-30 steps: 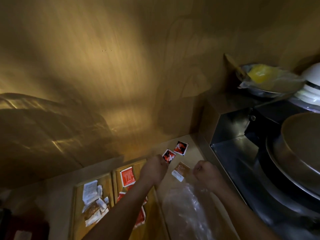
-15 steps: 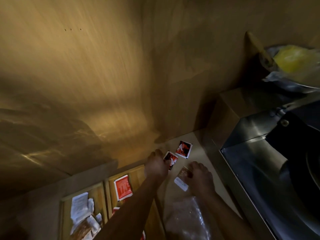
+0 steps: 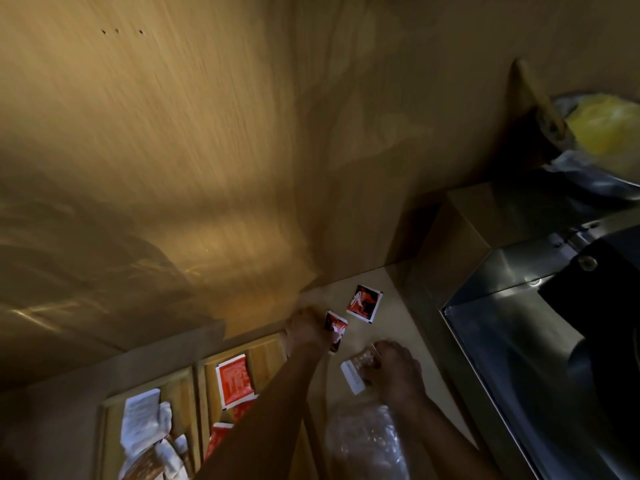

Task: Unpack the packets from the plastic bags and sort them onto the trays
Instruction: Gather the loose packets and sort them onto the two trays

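Observation:
My left hand rests on the counter with its fingers closed on the edge of a small red-and-black packet. A second red-and-black packet lies loose just beyond it. My right hand pinches a brown packet with a white end flat on the counter. A crumpled clear plastic bag lies under my right forearm. To the left, one wooden tray holds red packets. A second wooden tray holds white packets.
A wood-grain wall rises right behind the counter. A steel unit with a dark pan borders the counter on the right. Above it stands a bowl of yellow food under plastic film.
Both hands dropped from raised fists onto the counter. The left closed on the near red-and-black packet, the right on the brown packet. The view swung left and down.

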A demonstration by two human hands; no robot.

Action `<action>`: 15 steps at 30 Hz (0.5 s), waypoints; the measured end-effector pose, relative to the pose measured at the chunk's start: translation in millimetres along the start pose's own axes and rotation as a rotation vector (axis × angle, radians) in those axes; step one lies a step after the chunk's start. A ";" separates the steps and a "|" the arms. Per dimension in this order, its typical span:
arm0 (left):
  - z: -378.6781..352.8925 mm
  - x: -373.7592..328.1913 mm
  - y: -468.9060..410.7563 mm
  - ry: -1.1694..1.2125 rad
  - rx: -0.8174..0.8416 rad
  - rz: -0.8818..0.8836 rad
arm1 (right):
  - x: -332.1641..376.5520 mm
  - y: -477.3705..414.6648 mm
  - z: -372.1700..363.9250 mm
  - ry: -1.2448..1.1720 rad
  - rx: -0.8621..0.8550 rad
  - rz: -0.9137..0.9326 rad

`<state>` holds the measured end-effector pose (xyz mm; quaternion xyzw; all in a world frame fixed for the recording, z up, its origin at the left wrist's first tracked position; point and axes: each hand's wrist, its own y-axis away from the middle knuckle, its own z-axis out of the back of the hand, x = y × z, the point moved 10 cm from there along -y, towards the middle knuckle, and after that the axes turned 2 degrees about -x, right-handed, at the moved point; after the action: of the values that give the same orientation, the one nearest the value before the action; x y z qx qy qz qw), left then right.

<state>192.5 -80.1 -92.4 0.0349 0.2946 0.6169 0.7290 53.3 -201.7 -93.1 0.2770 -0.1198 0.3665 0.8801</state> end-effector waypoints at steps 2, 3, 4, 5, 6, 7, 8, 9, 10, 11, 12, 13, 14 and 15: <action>0.9 2.3 4.3 0.184 0.008 -0.004 | -0.8 0.7 0.8 -0.062 0.010 -0.019; -0.2 5.6 6.4 0.285 0.017 0.001 | -0.6 2.1 1.2 -0.098 0.027 -0.033; 1.5 8.2 10.5 0.376 0.016 0.002 | -0.1 3.5 0.9 -0.137 0.044 -0.043; 3.9 9.6 15.7 0.447 0.020 0.000 | 0.3 4.6 0.6 -0.183 0.056 -0.051; 5.3 10.8 20.0 0.501 0.028 -0.014 | 1.3 5.1 1.0 -0.232 0.058 -0.051; 7.9 12.3 24.5 0.544 0.037 -0.028 | 2.4 5.9 2.2 -0.277 0.056 -0.051; 11.2 15.4 29.2 0.605 0.047 -0.038 | 4.1 7.4 4.5 -0.317 0.047 -0.047; 16.0 20.1 35.0 0.681 0.051 -0.039 | 5.4 8.7 6.8 -0.359 0.038 -0.046; 21.7 26.3 41.2 0.763 0.040 -0.044 | 7.4 10.7 10.1 -0.402 0.023 -0.038; 29.4 35.0 49.6 0.799 0.017 -0.042 | 8.8 12.7 13.1 -0.445 0.007 -0.032; 37.8 43.9 60.3 0.814 -0.011 -0.043 | 11.0 15.4 16.5 -0.488 -0.007 -0.024; 44.2 53.5 72.6 0.808 -0.036 -0.040 | 14.2 18.4 19.9 -0.534 -0.014 -0.015; 49.1 62.9 86.9 0.808 -0.052 -0.036 | 17.7 21.6 22.3 -0.576 -0.011 -0.004; 51.4 72.1 101.8 0.819 -0.051 -0.025 | 21.5 25.0 24.3 -0.609 -0.006 0.006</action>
<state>132.1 26.3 -35.7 -0.2353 0.5453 0.5781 0.5595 50.4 -188.8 -54.3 0.3710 -0.3800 0.2688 0.8036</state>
